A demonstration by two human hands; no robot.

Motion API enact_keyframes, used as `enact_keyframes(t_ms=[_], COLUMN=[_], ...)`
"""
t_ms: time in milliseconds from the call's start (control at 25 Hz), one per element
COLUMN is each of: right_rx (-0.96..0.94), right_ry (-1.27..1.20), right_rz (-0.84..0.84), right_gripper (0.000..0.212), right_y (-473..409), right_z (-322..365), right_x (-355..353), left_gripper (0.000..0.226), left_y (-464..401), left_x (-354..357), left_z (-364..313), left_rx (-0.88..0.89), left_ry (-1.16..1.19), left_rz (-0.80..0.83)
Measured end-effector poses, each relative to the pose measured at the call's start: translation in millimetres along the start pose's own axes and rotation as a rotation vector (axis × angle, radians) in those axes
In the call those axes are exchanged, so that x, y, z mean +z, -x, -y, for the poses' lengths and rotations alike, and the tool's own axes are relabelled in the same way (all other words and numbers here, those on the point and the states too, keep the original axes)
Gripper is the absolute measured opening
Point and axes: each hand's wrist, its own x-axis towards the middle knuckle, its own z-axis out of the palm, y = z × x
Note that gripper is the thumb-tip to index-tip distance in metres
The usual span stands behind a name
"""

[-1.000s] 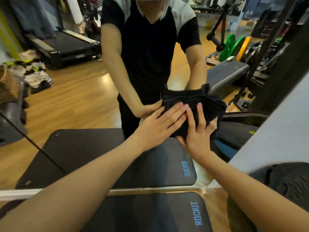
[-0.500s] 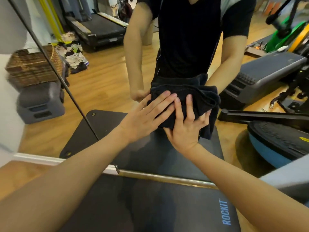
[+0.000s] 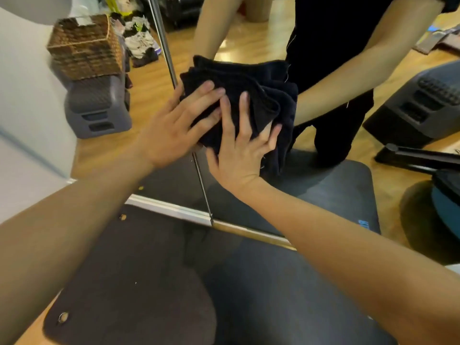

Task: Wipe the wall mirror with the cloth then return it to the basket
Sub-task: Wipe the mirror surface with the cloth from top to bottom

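Both hands are flat on a bunched black cloth (image 3: 251, 95), pressing it against the wall mirror (image 3: 286, 48). The left hand (image 3: 174, 125) lies spread wide, fingers fanned over the cloth's left part, the thumb up near the vertical seam (image 3: 161, 33) between mirror panels. The right hand (image 3: 242, 150) sits just beside it, fingers splayed upward over the lower middle of the cloth, with folds spilling out past its thumb side to the right. The cloth covers the glass right at that seam, above the mirror's bottom edge. In the glass the person's reflected arms meet the cloth from behind. A woven basket (image 3: 84, 46) shows near the mirror's upper left corner, standing on a grey step stool (image 3: 97, 108). A dark exercise mat (image 3: 149, 282) lies on the floor below the mirror's bottom edge.
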Motion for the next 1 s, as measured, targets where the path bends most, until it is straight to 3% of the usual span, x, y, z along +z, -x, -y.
enact_keyframes(t_ms=[160,480,720,1000], right_rx=[0.027,-0.068,-0.118,-0.197], right_ry=[0.012,0.003,0.013,-0.052], right_rz=[0.031,-0.004,-0.023,0.047], right_gripper=[0.089,0.08,0.073,0.059], right_y=[-3,39,94,98], right_z=[37,22,-4,-41], right_x=[15,47,76,54], left_gripper=[0.047,0.049,0.064,0.073], left_y=[25,66,102,81], left_x=[10,53,78,70], left_z=[17,-30,-87,-129], left_rx=[-0.102,-0.278,-0.341,-0.411], left_ry=[0.104,0.257,0.266,0.307], left_rz=[-0.031,-0.141,-0.027,0.029])
